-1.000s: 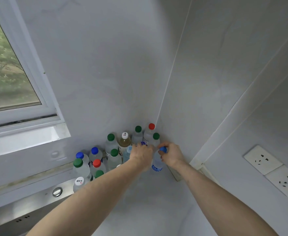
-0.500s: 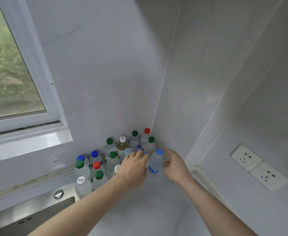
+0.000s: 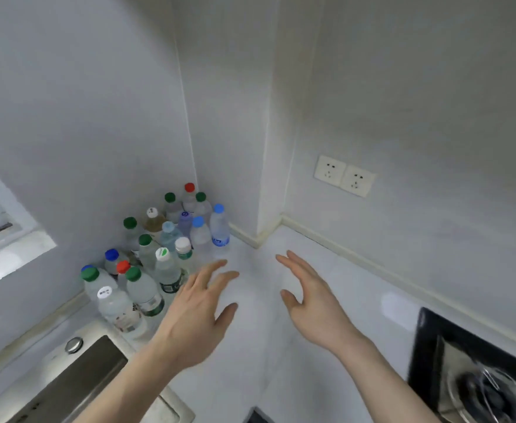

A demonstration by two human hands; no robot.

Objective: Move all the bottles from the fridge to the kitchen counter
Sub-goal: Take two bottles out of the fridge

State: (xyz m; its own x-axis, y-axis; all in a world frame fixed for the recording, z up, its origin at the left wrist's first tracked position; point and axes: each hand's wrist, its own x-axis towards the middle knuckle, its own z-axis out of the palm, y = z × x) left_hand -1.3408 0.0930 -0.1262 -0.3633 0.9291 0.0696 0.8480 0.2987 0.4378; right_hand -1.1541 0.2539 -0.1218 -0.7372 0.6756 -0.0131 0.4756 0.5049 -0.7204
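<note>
Several plastic bottles with green, blue, red and white caps stand packed in the corner of the white kitchen counter (image 3: 250, 346). At the cluster's right edge stands a blue-capped bottle (image 3: 219, 227) with a blue label, close to the wall. My left hand (image 3: 198, 309) hovers open just in front of the cluster, fingers spread, touching nothing. My right hand (image 3: 308, 297) is open too, palm facing left, over bare counter to the right of the bottles. The fridge is out of view.
A steel sink (image 3: 76, 383) lies at the lower left beside a window sill (image 3: 9, 257). A black gas hob (image 3: 476, 377) sits at the lower right. Two wall sockets (image 3: 343, 175) are above the counter's back edge.
Both hands let go of the blue-capped bottles and drew back from the cluster, now open. The view swung right, bringing the hob into sight.
</note>
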